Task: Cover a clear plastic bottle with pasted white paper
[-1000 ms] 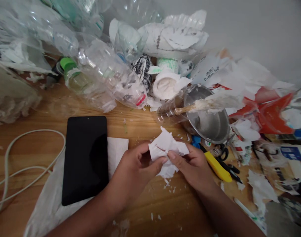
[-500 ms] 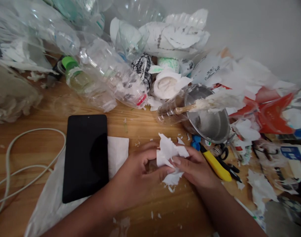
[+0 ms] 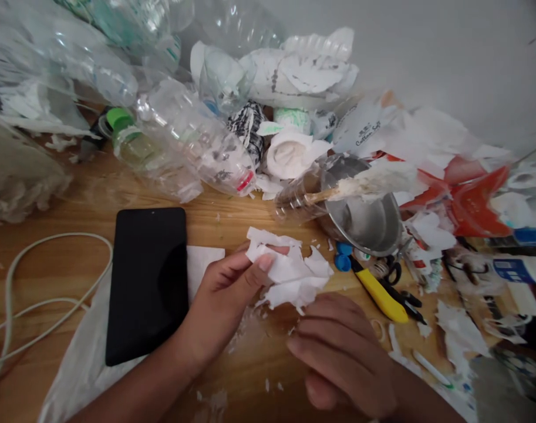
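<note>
My left hand (image 3: 223,294) pinches a crumpled, torn piece of white tissue paper (image 3: 287,271) between thumb and fingers, holding it just above the wooden table (image 3: 232,220). Closer to me, my right hand (image 3: 344,352) hovers over the table with its fingers curled; I cannot see anything in it. Small white paper scraps lie on the wood under both hands.
A black phone (image 3: 148,282) lies on a white sheet at the left, beside a white cable (image 3: 43,305). Clear plastic bottles (image 3: 179,141), torn paper and a metal pot (image 3: 367,220) crowd the back. A yellow utility knife (image 3: 377,291) and scissors (image 3: 400,276) lie to the right.
My right hand has let go of the tissue and drawn back toward me. My left hand keeps the tissue and has lifted it slightly away.
</note>
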`<action>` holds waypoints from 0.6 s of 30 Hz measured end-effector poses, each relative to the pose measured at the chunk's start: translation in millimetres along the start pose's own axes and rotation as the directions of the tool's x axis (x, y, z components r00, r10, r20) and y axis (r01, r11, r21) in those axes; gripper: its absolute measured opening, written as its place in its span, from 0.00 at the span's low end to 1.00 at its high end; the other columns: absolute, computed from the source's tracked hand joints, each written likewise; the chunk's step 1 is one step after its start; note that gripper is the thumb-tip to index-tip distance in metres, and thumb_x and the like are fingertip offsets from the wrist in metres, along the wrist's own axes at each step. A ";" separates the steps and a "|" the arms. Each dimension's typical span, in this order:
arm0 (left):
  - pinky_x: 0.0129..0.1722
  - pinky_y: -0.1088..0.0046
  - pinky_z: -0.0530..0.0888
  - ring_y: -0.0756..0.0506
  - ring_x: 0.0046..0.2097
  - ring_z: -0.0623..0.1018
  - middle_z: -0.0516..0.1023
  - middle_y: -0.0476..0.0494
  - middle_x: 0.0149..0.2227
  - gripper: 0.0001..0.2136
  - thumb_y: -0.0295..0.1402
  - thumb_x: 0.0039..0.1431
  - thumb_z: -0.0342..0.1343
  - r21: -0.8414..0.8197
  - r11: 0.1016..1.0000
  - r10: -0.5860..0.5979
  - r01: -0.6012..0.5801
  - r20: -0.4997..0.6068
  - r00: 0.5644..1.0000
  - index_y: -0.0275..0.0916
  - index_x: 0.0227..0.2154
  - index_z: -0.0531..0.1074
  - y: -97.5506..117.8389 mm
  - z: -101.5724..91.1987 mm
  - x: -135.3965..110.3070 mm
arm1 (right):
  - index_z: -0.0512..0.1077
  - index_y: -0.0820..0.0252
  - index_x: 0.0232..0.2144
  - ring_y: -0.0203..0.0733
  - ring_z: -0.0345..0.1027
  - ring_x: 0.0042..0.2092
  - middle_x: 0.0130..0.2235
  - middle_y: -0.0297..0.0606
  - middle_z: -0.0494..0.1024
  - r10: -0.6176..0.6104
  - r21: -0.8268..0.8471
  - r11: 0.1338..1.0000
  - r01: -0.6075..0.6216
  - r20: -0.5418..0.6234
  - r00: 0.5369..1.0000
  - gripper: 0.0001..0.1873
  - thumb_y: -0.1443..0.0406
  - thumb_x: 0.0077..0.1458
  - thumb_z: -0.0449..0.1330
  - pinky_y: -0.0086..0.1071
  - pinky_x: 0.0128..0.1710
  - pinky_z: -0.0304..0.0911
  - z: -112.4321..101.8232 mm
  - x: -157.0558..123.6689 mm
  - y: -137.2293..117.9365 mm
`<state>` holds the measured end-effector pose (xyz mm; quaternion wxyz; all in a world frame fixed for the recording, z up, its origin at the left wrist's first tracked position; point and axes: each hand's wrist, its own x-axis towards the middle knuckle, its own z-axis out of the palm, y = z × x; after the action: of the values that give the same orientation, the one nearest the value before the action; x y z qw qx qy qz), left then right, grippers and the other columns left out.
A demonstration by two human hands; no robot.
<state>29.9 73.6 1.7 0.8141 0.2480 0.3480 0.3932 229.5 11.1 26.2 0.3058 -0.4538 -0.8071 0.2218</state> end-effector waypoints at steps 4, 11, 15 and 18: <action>0.37 0.85 0.73 0.56 0.34 0.78 0.83 0.54 0.34 0.04 0.37 0.58 0.67 -0.052 0.994 0.091 -0.092 -0.020 0.996 0.48 0.36 0.83 -0.6 2.4 0.1 | 0.73 0.54 0.40 0.36 0.70 0.28 0.29 0.34 0.78 0.175 0.293 0.929 -0.227 0.192 0.966 0.15 0.53 0.69 0.52 0.31 0.29 0.66 18.3 22.3 -4.1; 0.43 0.82 0.75 0.53 0.37 0.81 0.84 0.52 0.32 0.08 0.25 0.51 0.70 0.023 0.967 0.251 -0.252 0.058 0.966 0.43 0.34 0.83 3.8 8.9 0.5 | 0.67 0.44 0.52 0.40 0.76 0.39 0.47 0.37 0.80 0.548 0.672 0.642 -0.369 -0.065 0.834 0.26 0.45 0.56 0.64 0.31 0.34 0.74 41.8 19.1 -0.3; 0.46 0.79 0.74 0.51 0.42 0.80 0.83 0.50 0.36 0.06 0.25 0.53 0.68 0.143 0.937 0.306 -0.318 0.096 0.947 0.42 0.33 0.82 0.6 8.0 -0.3 | 0.68 0.43 0.54 0.47 0.78 0.51 0.54 0.39 0.80 0.587 0.689 0.654 -0.312 -0.201 0.785 0.27 0.47 0.55 0.67 0.38 0.46 0.77 44.3 22.8 -2.6; 0.45 0.77 0.74 0.51 0.40 0.79 0.81 0.49 0.35 0.03 0.27 0.54 0.67 0.205 0.927 0.301 -0.313 0.089 0.950 0.39 0.32 0.81 -2.4 6.8 -1.2 | 0.73 0.46 0.50 0.50 0.79 0.49 0.48 0.39 0.83 0.635 0.663 0.659 -0.356 -0.236 0.736 0.23 0.50 0.54 0.68 0.42 0.48 0.78 43.3 25.0 -0.8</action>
<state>35.7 70.4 4.8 0.7202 0.3973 0.3227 0.4684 188.8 28.9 3.1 0.5302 -0.5853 -0.4460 0.4211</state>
